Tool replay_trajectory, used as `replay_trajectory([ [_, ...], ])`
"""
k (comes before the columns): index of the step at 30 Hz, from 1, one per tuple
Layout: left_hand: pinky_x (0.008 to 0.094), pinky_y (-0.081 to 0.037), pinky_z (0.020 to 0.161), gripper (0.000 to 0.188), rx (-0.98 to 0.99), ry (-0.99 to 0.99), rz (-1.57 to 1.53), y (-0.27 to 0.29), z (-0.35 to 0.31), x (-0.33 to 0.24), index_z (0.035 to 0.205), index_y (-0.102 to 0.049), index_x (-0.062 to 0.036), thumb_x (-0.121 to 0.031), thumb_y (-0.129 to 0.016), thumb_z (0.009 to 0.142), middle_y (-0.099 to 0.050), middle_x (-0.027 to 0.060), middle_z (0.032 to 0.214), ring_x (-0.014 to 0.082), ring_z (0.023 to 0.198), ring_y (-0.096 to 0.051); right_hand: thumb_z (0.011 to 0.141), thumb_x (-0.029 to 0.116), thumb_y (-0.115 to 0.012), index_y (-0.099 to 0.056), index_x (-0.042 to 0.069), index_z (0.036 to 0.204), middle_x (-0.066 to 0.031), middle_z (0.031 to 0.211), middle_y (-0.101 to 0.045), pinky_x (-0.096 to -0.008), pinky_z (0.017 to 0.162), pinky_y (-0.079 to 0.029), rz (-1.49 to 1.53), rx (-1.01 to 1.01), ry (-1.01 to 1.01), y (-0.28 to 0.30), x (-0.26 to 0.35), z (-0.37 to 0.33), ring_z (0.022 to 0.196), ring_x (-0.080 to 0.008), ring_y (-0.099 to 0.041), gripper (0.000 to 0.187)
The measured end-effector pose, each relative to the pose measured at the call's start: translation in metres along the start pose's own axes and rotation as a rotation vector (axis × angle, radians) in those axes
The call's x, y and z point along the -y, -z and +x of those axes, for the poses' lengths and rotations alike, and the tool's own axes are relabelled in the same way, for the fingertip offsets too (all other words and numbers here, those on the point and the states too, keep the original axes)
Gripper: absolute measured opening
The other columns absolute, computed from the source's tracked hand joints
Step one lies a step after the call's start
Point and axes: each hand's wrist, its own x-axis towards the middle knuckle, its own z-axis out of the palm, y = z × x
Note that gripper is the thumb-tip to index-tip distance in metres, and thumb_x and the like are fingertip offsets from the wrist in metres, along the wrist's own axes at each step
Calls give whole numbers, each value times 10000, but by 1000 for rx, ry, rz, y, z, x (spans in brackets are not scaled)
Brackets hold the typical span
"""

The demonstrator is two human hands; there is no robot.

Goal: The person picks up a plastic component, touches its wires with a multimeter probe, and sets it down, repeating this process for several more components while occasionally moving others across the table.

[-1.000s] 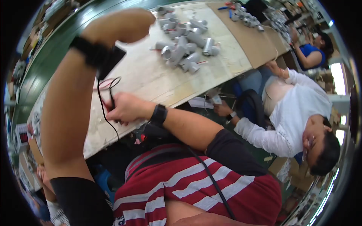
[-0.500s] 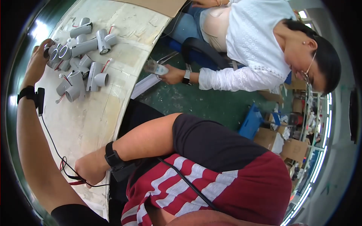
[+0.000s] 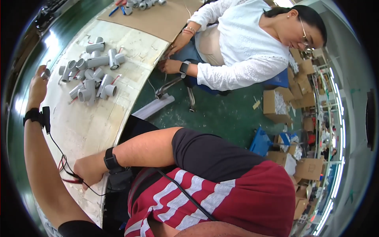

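My left hand (image 3: 37, 89) is at the far left, over the table's left edge. Its fingers are closed on a short grey cylindrical part (image 3: 46, 74), from which a thin pale tip sticks up. To its right lies a loose heap of grey cylindrical parts (image 3: 98, 61), several joined in T shapes and some with red wires. My right hand (image 3: 90, 169) rests closed by the table's near edge, beside a black cable (image 3: 68, 168). Thin red pieces (image 3: 73, 181) show at its fingers; what the hand grips is hidden.
The pale worktable (image 3: 106, 114) bears a brown cardboard sheet (image 3: 148, 23) with more grey parts and blue-handled pliers (image 3: 113, 11). A seated person in a white top (image 3: 248, 43) works at the table's right edge. Cardboard boxes (image 3: 310, 169) and a blue object (image 3: 260, 142) stand on the floor.
My left hand has moved away from the heap to the table's left edge, bringing a grey part. The other person's hand with a clear object has drawn in toward the table. The view has shifted.
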Motion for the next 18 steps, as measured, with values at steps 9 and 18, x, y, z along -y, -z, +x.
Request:
replay_trajectory([
  [9, 229, -471, 752, 450, -407, 549, -1346, 166, -256, -110, 1387, -560, 5, -208, -571, 990, -654, 11, 1082, 87, 841, -574, 840, 163, -800, -686, -24, 854, -106, 679, -672, -345, 450, -526, 220, 30, -110, 10, 15, -17, 505, -187, -643, 220],
  [18, 295, -567, 760, 417, -319, 894, -1847, 86, -469, -181, 1340, -585, 3, -247, -593, 1005, -688, 118, 1209, 204, 1004, -687, 856, 158, -763, -666, 2, 838, -86, 661, -665, -343, 475, -531, 386, -195, -3, -1, 16, -13, 521, -165, -641, 185],
])
